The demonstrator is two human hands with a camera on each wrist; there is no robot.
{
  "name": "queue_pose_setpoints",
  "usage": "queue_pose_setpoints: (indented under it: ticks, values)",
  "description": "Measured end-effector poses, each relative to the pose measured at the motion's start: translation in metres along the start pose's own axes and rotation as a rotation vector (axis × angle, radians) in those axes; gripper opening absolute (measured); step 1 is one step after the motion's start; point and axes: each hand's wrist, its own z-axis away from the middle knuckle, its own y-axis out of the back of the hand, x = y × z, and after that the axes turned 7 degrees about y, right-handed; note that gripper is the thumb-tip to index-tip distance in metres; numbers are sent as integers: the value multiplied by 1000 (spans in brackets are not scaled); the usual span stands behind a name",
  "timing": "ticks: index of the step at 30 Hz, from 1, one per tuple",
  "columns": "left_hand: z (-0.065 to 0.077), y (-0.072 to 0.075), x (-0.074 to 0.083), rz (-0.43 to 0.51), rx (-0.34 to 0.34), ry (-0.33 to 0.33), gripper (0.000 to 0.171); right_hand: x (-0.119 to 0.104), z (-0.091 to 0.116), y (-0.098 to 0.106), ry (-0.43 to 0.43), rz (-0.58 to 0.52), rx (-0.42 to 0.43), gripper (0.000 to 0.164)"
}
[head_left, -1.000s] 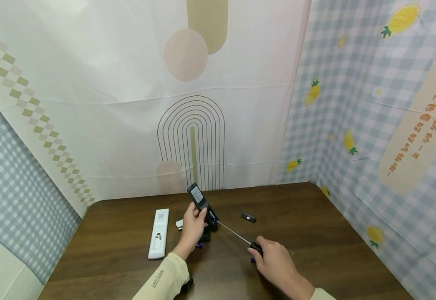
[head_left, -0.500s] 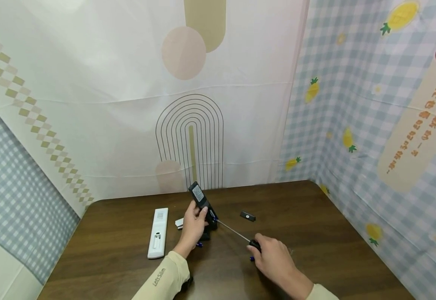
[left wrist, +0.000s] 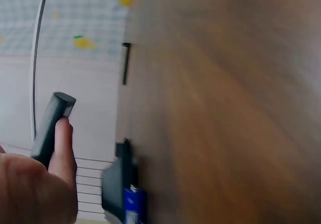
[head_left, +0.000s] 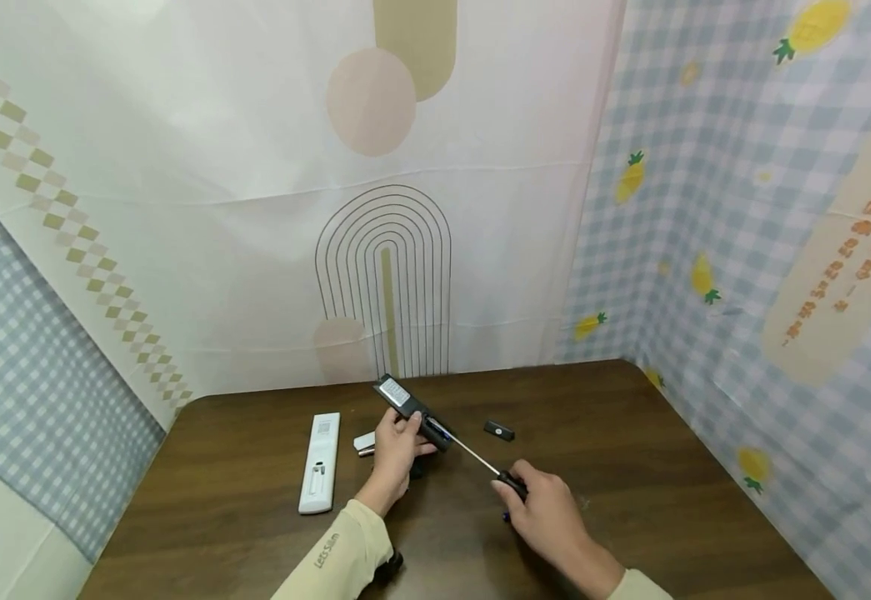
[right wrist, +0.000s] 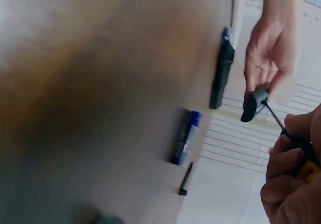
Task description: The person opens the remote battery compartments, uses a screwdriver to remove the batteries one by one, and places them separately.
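Observation:
My left hand (head_left: 394, 454) holds a black remote control (head_left: 409, 407) just above the table, its back with a white label towards me. Its battery compartment is uncovered, and something blue, like a battery, shows inside. With curled fingers my right hand (head_left: 555, 517) grips a screwdriver (head_left: 513, 485) by its black handle. The thin metal shaft reaches left, its tip right at the compartment. In the right wrist view, the remote's end (right wrist: 255, 103) meets the screwdriver's shaft (right wrist: 274, 115). A blue battery (right wrist: 188, 137) lies on the table near the right hand.
A white remote control (head_left: 320, 462), back up with its compartment uncovered, lies to the left. Beside it is a small white piece (head_left: 364, 442). A small black cover (head_left: 498, 431) lies at the right. Another dark object (left wrist: 113, 184) and a blue battery (left wrist: 134, 204) sit below the left hand.
My left hand has shifted slightly right and tipped the remote control to a flatter slant, its compartment end swinging right. The right hand with the screwdriver has barely moved.

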Motion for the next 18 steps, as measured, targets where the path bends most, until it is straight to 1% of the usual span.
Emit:
queue_pose_setpoints:
  ticks: [3, 5, 7, 13, 18]
  values:
    - [-2, -2, 3, -15, 20, -11, 34, 3, -1, 9, -44, -33, -21, 21]
    - [-2, 2, 4, -26, 23, -10, 36, 7, 1, 15, -80, -51, -51, 21]
    - [-1, 5, 5, -39, 23, -9, 37, 11, 3, 18, -94, -48, -72, 21]
    - [1, 8, 5, -59, 16, -21, 36, 17, 7, 19, -50, 16, -115, 24]
    - [-1, 7, 3, -90, 8, -52, 37, 18, 7, 21, -7, 68, -116, 26]
